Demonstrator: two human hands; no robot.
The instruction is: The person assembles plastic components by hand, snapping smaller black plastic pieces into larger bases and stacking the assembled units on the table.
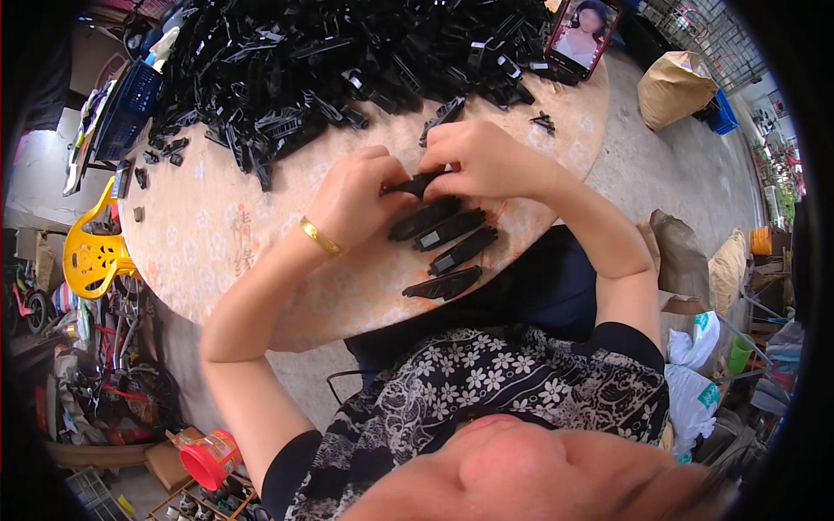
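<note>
In the head view, the left hand (360,193) and right hand (486,161) both have their grip closed on one black part (417,183), held between them over the worktop (187,234). Four similar pieces (450,230) lie nearer the body; beyond spreads a black heap (295,74), a phone (577,43) at its right.

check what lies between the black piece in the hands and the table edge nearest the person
Four separate black pieces lie there in a loose row on the table; the head view shows this.
</note>
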